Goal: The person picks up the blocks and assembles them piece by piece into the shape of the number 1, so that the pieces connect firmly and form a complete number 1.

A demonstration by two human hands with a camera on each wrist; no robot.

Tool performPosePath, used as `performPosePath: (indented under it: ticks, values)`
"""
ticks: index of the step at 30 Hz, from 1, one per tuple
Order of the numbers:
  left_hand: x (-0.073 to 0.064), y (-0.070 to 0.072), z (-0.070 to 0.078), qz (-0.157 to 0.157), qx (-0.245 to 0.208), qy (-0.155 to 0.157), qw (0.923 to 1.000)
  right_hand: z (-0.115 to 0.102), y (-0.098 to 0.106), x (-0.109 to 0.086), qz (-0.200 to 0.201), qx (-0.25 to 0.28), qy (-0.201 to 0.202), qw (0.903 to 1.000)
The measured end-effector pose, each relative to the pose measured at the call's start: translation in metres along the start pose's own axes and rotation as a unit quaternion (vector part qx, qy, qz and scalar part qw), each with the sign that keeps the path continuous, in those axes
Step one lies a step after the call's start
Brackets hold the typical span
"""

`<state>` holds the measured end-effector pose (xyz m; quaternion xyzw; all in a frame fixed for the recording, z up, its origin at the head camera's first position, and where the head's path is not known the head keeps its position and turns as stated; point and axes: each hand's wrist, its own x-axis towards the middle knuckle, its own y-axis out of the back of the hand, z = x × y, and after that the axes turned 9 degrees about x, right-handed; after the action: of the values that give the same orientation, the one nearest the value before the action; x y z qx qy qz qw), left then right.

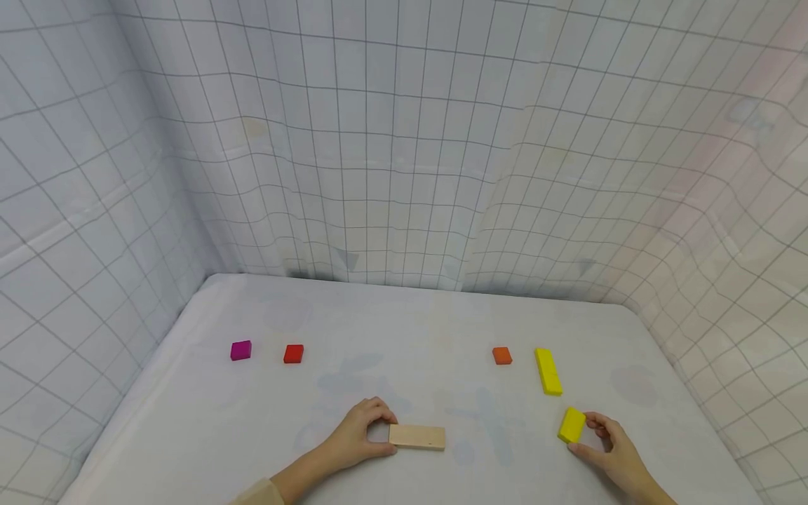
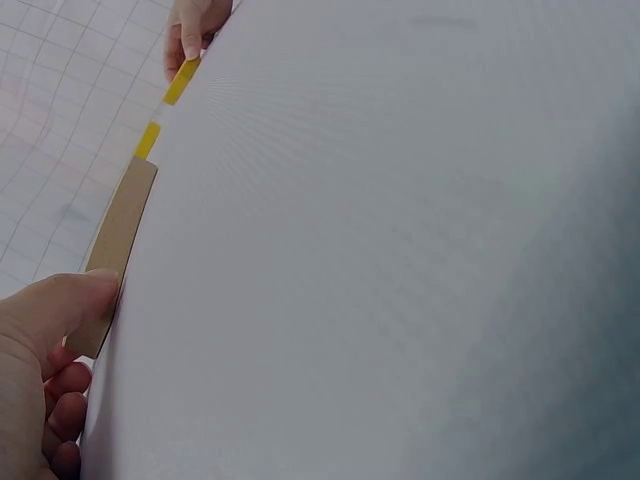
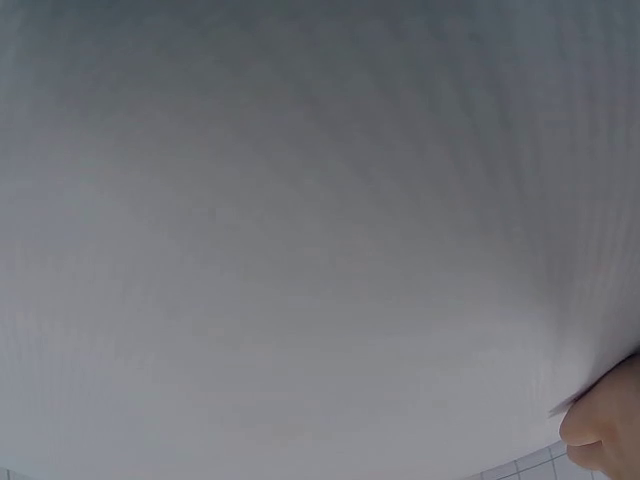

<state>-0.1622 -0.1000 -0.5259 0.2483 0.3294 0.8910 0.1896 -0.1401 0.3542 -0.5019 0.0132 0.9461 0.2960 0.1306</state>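
Observation:
In the head view my left hand (image 1: 356,435) grips the left end of a plain wooden block (image 1: 418,437), thumb on the near side and fingers on the far side. The left wrist view shows that thumb against the long wooden block (image 2: 122,222). Over on the right, my right hand (image 1: 615,452) pinches a short yellow block (image 1: 571,425) between thumb and fingers. A longer yellow block (image 1: 548,372) lies just beyond it. In the right wrist view only a bit of the right hand (image 3: 605,425) shows at the lower corner; its block is hidden there.
An orange block (image 1: 502,355) sits left of the long yellow one. Farther left on the white table (image 1: 391,322) lie a red block (image 1: 293,353) and a magenta block (image 1: 241,350). Grid-patterned curtains (image 1: 404,154) rise behind the table and along both sides.

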Motion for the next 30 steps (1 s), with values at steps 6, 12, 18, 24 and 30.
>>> performPosePath:
  ticks: [6,12,18,24,30]
  values:
    - [0.0,-0.002,-0.002,0.004,0.003,-0.01,0.9999,-0.001,0.001,-0.001,0.001,0.01,-0.002,0.9999]
    - [0.001,-0.003,-0.004,0.001,0.001,-0.001,1.0,-0.005,-0.002,0.001,0.029,-0.013,0.042,0.9986]
    - [0.0,-0.002,-0.003,0.002,0.0,0.004,1.0,-0.017,-0.01,0.01,0.068,-0.022,0.124,0.9898]
    - [-0.001,-0.002,-0.003,0.006,0.0,0.004,1.0,-0.036,-0.023,0.019,0.077,-0.007,0.188,0.9792]
    - [-0.001,-0.003,-0.004,0.012,0.004,-0.004,0.9999,-0.055,-0.037,0.028,0.071,0.025,0.236,0.9688]
